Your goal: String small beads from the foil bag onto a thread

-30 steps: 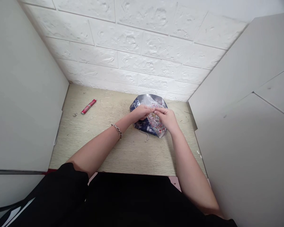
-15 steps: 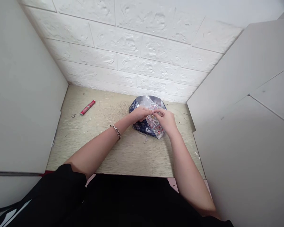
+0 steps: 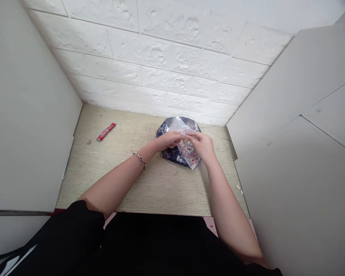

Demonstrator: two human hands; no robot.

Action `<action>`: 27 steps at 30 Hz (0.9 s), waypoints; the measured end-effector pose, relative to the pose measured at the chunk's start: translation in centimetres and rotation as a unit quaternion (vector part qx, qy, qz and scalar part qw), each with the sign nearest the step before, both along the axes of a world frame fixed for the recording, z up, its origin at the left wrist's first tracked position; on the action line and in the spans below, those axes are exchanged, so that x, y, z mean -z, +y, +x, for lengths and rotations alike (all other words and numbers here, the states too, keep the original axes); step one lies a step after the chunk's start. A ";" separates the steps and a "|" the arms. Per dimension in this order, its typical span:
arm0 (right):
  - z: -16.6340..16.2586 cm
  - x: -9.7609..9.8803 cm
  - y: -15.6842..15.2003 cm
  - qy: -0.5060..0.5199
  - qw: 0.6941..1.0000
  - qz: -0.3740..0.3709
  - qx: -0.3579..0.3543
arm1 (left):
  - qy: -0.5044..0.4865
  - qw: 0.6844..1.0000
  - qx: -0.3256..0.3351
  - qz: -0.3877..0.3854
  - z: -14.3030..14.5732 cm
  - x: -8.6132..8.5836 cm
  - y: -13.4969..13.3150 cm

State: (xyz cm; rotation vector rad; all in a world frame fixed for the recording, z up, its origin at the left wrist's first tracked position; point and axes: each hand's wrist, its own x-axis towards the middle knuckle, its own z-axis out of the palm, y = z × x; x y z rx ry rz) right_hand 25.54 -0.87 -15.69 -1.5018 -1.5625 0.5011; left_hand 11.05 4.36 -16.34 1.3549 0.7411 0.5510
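Note:
My left hand [image 3: 171, 139] and my right hand [image 3: 201, 144] meet fingertip to fingertip over a dark blue, silver-patterned bag or pouch [image 3: 172, 155]. Both pinch at about the same spot; whatever lies between the fingertips is too small to name. Below them, a clear strip of many small red, pink and clear beads [image 3: 191, 155] lies on the pouch, partly covered by my right hand. From the pouch's front edge a short string of pale beads [image 3: 176, 168] trails onto the table. A chain bracelet [image 3: 140, 160] circles my left wrist.
A red tube [image 3: 106, 132] lies at the table's left, with a small metallic bit [image 3: 89, 142] near it. Thin threads [image 3: 222, 147] lie right of the pouch. A white brick-pattern wall [image 3: 155, 78] stands behind, and pale panels [image 3: 293, 168] flank the wooden table [image 3: 161, 195].
My fingertips have shifted very slightly and a little gap shows between the two hands. The pouch and the other things have stayed in place.

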 end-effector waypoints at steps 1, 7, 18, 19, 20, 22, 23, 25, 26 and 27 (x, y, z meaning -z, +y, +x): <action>0.0 0.0 0.0 0.002 1.000 0.000 -0.001 | -0.003 1.000 0.008 0.006 0.0 0.1 0.0; 0.0 0.1 0.1 -0.003 1.000 -0.014 -0.006 | -0.001 1.000 0.009 0.019 -0.1 0.3 0.0; 0.1 0.1 -0.1 -0.034 0.999 -0.011 -0.013 | -0.025 0.999 0.026 0.020 -0.4 0.7 0.4; 0.1 0.2 0.0 -0.036 0.999 -0.006 -0.013 | -0.027 0.999 0.024 0.022 -0.5 0.7 0.4; 0.2 0.2 0.0 -0.040 0.999 0.000 -0.014 | -0.029 0.999 0.025 0.025 -0.5 0.8 0.4; 0.2 0.3 0.0 -0.052 0.998 0.015 -0.015 | -0.034 0.998 0.028 0.036 -0.5 0.8 0.4; 0.2 0.3 0.0 -0.060 0.998 0.020 -0.016 | -0.034 0.998 0.030 0.041 -0.5 0.9 0.4; 0.3 0.4 0.1 -0.074 0.997 0.025 -0.017 | -0.028 0.998 0.030 0.049 -0.4 0.9 0.4; 0.3 0.5 0.1 -0.081 0.996 0.025 -0.016 | -0.023 0.998 0.027 0.051 -0.4 0.8 0.4; 0.3 0.5 0.1 -0.086 0.996 0.027 -0.013 | -0.018 0.998 0.023 0.053 -0.3 0.8 0.3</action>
